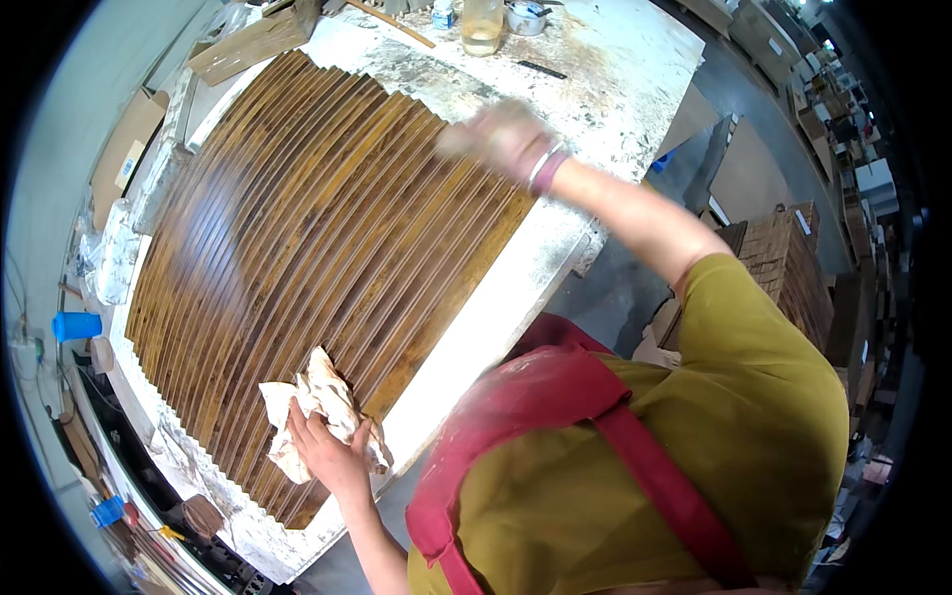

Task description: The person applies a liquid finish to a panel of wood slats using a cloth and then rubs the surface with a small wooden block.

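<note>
Many long, narrow brown wooden strips (297, 248) with a glossy stain lie side by side across the white worktable (476, 337), their ends stepped. My left hand (329, 456) rests on a crumpled cream cloth (322, 389) at the near end of the strips, fingers bent over it and pressing it down. My right hand (501, 141) reaches out over the far right ends of the strips. It seems to wear a thin glove with a band at the wrist. Motion smears its fingers, so I cannot make out whether it holds anything.
At the table's far side stand a jar of yellowish liquid (482, 28), a small tub (526, 18) and a flat black tool (541, 69). A wooden board (248, 55) lies at the far left. A blue cup (77, 325) is beyond the left edge. Stacked wood (788, 268) stands to the right.
</note>
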Demonstrator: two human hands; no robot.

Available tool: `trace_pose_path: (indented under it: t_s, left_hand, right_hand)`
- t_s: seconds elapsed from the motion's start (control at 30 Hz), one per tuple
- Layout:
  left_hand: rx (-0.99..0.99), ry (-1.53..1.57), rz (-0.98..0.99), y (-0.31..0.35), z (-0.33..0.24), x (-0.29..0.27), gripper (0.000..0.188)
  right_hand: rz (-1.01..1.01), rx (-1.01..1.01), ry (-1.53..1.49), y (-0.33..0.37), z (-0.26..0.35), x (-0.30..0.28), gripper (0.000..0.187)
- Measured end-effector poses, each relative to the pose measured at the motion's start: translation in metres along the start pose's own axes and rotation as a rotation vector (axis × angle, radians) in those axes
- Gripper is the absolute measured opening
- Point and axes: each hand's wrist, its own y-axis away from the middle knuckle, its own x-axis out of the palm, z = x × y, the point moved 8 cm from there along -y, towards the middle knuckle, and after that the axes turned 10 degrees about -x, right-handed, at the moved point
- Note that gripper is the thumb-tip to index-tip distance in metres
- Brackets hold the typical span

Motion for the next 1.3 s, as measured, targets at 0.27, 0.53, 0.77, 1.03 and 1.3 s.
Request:
trace_pose_path:
  t_s: [0.27,0.53,0.77,1.03,1.3]
  left_hand:
    - [-0.011,0.109,-0.183,-0.012,0.059,-0.042,0.054]
    - [-0.131,-0.071,-0.033,-0.077,0.16,-0.027,0.05]
    - [-0.084,0.031,-0.155,-0.068,0.17,-0.017,0.047]
    - [-0.08,-0.003,-0.123,-0.07,0.169,-0.018,0.045]
    - [-0.139,0.067,-0.118,-0.087,0.171,-0.048,0.037]
  right_hand:
    - [-0.346,-0.625,0.266,0.004,0.091,0.003,0.028]
    - [-0.029,-1.087,0.041,0.074,0.283,0.201,0.007]
    - [-0.206,-0.742,0.421,-0.023,0.139,0.077,0.018]
    - [0.068,-1.009,0.228,0.037,0.29,0.19,0.014]
    - [-0.206,-0.543,0.265,-0.057,0.135,0.055,0.054]
